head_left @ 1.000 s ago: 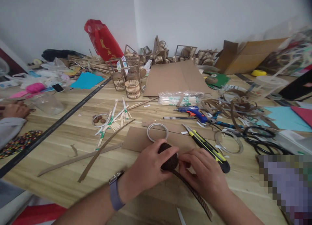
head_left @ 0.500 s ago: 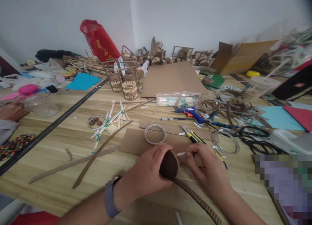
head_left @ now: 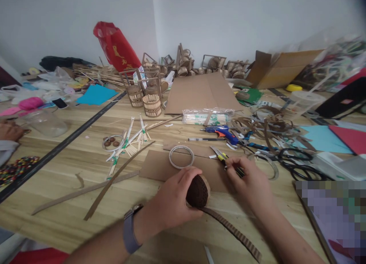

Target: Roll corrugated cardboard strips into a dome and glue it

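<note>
My left hand (head_left: 174, 197) is wrapped round a coil of corrugated cardboard strip (head_left: 197, 191), its dark spiral face turned toward me. From the coil a loose ribbed tail (head_left: 233, 228) runs down to the right over the table. My right hand (head_left: 251, 184) is apart from the coil, over the yellow and black utility knives (head_left: 220, 156). Its thumb and fingers are pinched together, and what they hold, if anything, is hidden. The knife handles are mostly covered by that hand. Just beyond the coil, a tape roll (head_left: 181, 157) lies on a flat cardboard piece (head_left: 154, 165).
A blue glue gun (head_left: 224, 133), a pen (head_left: 206, 139) and black-handled scissors (head_left: 297, 163) lie around the right side. Small stick buckets (head_left: 152, 105) stand behind. Bundled sticks (head_left: 134, 142) and loose cardboard strips (head_left: 120, 176) lie to the left. Another person's hand (head_left: 10, 130) is at the far left.
My right hand has moved right, away from the coil and the pale strip piece beside it, to over the utility knives. My left hand keeps its hold on the coil.
</note>
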Available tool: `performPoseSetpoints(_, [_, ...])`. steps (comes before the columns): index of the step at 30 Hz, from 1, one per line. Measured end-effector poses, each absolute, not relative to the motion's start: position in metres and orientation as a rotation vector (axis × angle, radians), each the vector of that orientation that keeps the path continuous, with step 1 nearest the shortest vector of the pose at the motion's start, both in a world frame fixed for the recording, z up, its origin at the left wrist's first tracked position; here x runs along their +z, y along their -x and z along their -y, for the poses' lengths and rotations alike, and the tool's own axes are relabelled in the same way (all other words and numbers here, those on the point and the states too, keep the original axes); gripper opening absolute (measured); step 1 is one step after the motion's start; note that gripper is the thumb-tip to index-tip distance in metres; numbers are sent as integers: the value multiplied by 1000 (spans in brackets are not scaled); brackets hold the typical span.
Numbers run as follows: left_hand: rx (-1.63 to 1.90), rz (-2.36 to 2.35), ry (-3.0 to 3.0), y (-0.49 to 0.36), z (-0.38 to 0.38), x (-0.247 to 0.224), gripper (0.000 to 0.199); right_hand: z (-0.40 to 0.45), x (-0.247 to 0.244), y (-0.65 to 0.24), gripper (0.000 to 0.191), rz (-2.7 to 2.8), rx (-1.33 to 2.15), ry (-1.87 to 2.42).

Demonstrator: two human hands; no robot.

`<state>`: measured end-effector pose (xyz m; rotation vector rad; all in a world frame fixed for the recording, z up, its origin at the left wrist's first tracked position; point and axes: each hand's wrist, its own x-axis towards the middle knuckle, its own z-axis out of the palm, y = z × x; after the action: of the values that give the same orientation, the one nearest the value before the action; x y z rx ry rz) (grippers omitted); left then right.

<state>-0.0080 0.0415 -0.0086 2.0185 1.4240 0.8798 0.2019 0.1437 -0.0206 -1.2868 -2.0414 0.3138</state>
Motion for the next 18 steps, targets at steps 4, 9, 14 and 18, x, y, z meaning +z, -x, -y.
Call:
performPoseSetpoints(4, [889,-1428,-2009,8,-42,-8,75,-144,-21,-203,19,2004,339,1318])
performPoseSetpoints(9, [950,-1443,-1976,9,-43,-9,77,-138,-12,-201,16,2073,233,1040])
performPoseSetpoints(14, [1046,-1499,-1842,12,-45,-7,77,-120,6,-196,17,2196,541,639])
performPoseSetpoints(18, [1073,-1548,-1756,12,-46,-6,74,-110,15,-195,16,2160,778,516])
